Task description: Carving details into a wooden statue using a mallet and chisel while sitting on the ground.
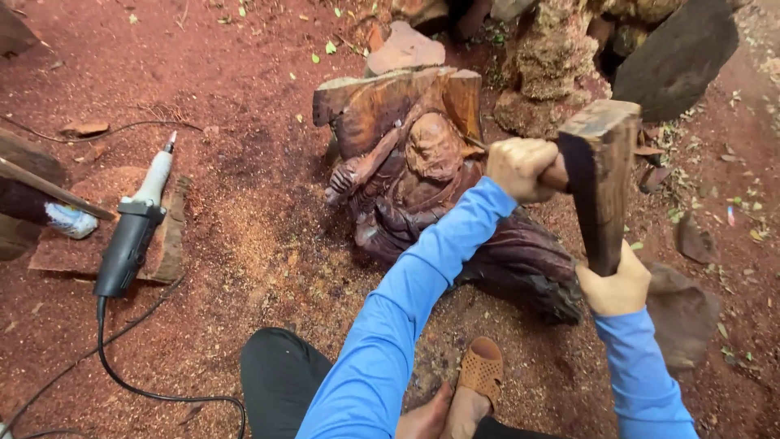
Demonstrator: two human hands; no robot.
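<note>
Head view looks down on bare red earth (244,73), outdoors, strewn with sawdust, wood chips and a few green leaves. At the left edge of the ground lie dark wood offcuts (24,203), and beside them 1 flat board (166,244) carries 1 electric rotary grinder (134,228), grey-bodied with a pale nose pointing away; its black cable (122,366) loops toward the near edge. No container shows anywhere.

Near the middle of the ground stands 1 dark reddish wood carving (406,171), a seated figure with a rough uncut block at its top, tilted slightly to the left. The person's left hand (520,168), in a blue sleeve, is closed into a fist just beside the carving's right shoulder, wrapped around a thin chisel (479,146) whose tip meets the wood; only a sliver of the tool shows. Right of it, the right hand (613,284) is clenched around the lower end of 1 heavy wooden mallet (597,183), a squared dark block held upright, its upper part level with the left fist.

At the near edge are the person's black trousers (280,378) and 1 tan sandal (481,370) on a foot. Behind the carving, at the far edge, sit rough stones (552,65) and 1 dark slab (674,57); 1 more stone (682,313) lies at the right.
</note>
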